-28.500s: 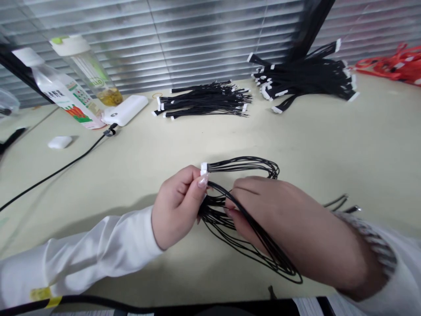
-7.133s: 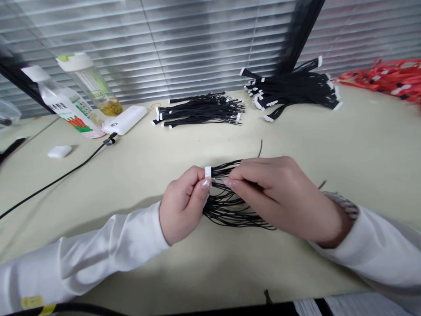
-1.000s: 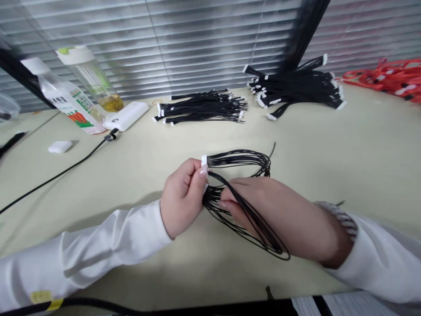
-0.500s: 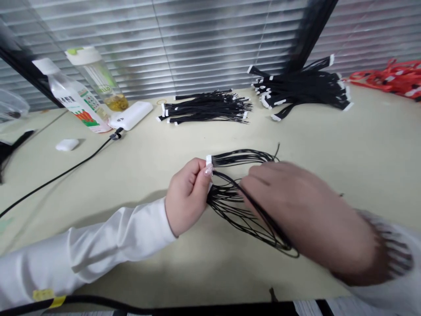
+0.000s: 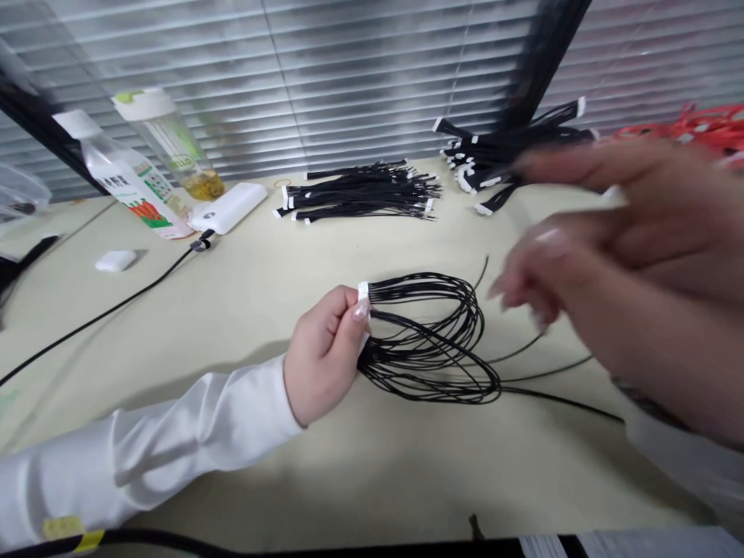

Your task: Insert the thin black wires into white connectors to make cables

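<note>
In the middle of the table, my left hand (image 5: 322,353) pinches a looped bundle of thin black wires (image 5: 430,394) by its white connector end (image 5: 363,291). Part of a second white connector shows just below the thumb. From that grip the wires curve round to the right in loops, and a few loose strands trail past them toward the right. My right hand (image 5: 633,256) is raised to the right of the loops, apart from them. Its index finger stretches away from the curled others, somewhat smeared by motion, and nothing shows in it.
Along the blinds lie a pile of black cables (image 5: 360,194), a bigger pile with white connectors (image 5: 494,159) and red cables (image 5: 686,124). At the left are a drink bottle (image 5: 128,182), a tea bottle (image 5: 174,147), a white power bank (image 5: 235,208) and a small white case (image 5: 115,260).
My right hand has come off the wires and moved up and to the right, its fingers parting. The wire loops now show in full. My left hand keeps its hold.
</note>
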The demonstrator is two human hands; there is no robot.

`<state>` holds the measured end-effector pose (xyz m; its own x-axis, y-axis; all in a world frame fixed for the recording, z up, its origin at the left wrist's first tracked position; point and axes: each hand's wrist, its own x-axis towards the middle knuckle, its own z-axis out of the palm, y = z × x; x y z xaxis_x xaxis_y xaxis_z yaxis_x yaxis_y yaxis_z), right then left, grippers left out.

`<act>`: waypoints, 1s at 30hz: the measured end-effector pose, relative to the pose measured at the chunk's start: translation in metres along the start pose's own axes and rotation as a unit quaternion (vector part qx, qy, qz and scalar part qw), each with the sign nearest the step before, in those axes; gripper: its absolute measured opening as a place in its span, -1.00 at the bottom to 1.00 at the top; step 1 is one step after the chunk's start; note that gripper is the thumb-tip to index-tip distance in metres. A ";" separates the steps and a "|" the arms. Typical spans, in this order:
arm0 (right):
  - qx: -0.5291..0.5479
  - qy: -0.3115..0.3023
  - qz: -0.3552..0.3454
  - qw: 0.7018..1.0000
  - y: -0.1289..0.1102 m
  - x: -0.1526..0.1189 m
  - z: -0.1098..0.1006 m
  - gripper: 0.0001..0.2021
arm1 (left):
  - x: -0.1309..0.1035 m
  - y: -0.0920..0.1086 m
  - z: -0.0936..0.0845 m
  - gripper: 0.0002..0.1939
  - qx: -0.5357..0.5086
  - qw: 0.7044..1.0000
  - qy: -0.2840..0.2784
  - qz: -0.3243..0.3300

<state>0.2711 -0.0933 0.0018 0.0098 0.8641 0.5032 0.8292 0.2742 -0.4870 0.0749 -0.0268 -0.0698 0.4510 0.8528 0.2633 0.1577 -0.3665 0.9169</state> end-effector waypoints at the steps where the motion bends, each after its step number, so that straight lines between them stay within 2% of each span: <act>1: 0.017 -0.016 -0.009 1.000 -0.001 -0.001 0.004 -0.80 | -0.001 0.000 0.000 -0.70 -0.008 1.000 -0.002 -0.005; 2: 0.023 -0.039 -0.025 0.999 -0.002 -0.002 0.009 -0.91 | -0.002 0.000 -0.001 -0.70 -0.015 1.000 -0.004 -0.009; 5: -0.003 -0.107 -0.083 0.991 -0.002 -0.004 0.019 -0.81 | -0.003 0.001 -0.001 -0.71 -0.022 1.000 -0.009 -0.005; 8: -0.007 -0.133 -0.082 0.988 -0.003 -0.006 0.022 -0.80 | -0.002 0.002 -0.001 -0.70 -0.011 1.000 -0.010 0.012; 17: -0.075 -0.156 -0.067 0.983 -0.007 -0.010 0.030 -0.81 | -0.004 0.006 -0.003 -0.71 0.030 0.997 -0.028 0.061; 23: -0.081 -0.160 -0.034 0.983 -0.010 -0.009 0.032 -0.73 | -0.006 0.007 -0.005 -0.77 0.085 0.991 -0.043 0.092; 30: -0.071 -0.158 -0.034 0.984 -0.009 -0.009 0.033 -0.71 | -0.006 0.007 -0.004 -0.78 0.096 0.989 -0.052 0.098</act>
<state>0.2449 -0.0901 -0.0219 -0.2049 0.9400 0.2727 0.8918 0.2941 -0.3437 0.0698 -0.0325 -0.0639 0.5765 0.7183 0.3895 0.2169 -0.5941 0.7746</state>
